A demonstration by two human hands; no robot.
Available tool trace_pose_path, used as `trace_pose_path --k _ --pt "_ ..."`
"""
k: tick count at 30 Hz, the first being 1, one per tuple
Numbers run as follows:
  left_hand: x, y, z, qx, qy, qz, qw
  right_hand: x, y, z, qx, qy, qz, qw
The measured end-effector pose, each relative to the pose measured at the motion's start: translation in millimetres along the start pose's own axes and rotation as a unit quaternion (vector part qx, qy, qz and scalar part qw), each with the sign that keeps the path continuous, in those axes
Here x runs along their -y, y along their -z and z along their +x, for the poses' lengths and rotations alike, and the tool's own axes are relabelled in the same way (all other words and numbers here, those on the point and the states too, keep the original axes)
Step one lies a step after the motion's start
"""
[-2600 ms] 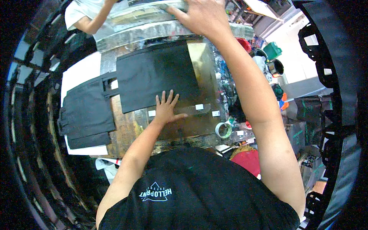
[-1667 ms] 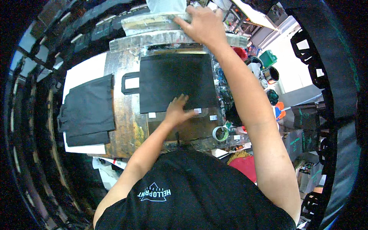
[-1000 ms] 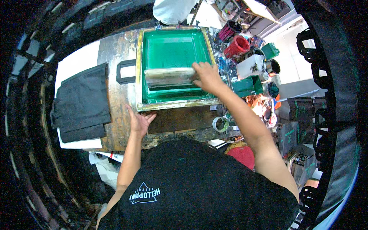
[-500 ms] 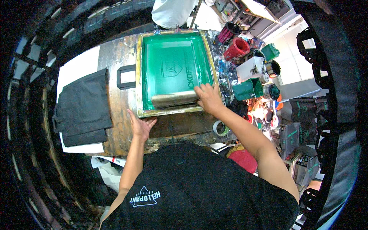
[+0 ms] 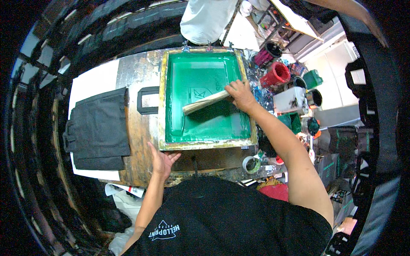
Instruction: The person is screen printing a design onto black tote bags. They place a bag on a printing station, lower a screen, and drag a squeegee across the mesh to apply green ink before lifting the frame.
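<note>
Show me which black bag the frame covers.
The bag whose handle loop sticks out past the left side of the frame; the black pile, farther left on white sheet, lies uncovered.

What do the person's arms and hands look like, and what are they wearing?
The left hand and right hand are bare, each with a thumb and fingers. The arms are bare below short black sleeves. The black shirt has a small white print with a triangle and lettering.

Bar (image 5: 205, 103): matt wd. Grn ink (image 5: 213, 126): v. glossy, smooth. Folded stack (image 5: 100, 123): matt cloth. Tabletop (image 5: 139, 138): rough wd.
</note>
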State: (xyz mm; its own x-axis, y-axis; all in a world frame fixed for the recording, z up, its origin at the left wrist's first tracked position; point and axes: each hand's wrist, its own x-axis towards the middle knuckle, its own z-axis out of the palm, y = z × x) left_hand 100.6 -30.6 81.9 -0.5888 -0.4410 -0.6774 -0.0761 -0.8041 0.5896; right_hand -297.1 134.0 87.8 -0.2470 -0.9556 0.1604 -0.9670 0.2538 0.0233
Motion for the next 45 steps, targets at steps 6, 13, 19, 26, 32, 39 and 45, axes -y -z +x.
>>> trace_pose_path --k 6,13,19,26,32,39,45 --pt "1 4 2 0.003 0.021 -0.023 0.999 -67 -31 67 -0.003 0.052 0.041 0.998" --pt "-8 1 0 -0.004 0.035 -0.030 0.999 -110 -65 156 -0.020 0.128 0.056 0.990" --pt "-7 2 6 -0.008 0.050 0.006 0.999 -114 -59 203 0.073 0.123 0.039 0.989" --pt "14 28 29 -0.005 0.116 0.053 0.992 -80 -21 193 0.061 0.044 0.020 0.997" --pt "24 31 35 -0.038 0.127 -0.041 0.990 -74 -15 181 -0.020 -0.053 0.041 0.998" --pt "4 28 31 -0.023 0.196 0.046 0.979 -72 -16 183 -0.049 -0.097 0.027 0.994" --pt "-43 33 61 0.130 0.142 0.400 0.896 -84 -44 178 -0.088 -0.097 -0.012 0.991"
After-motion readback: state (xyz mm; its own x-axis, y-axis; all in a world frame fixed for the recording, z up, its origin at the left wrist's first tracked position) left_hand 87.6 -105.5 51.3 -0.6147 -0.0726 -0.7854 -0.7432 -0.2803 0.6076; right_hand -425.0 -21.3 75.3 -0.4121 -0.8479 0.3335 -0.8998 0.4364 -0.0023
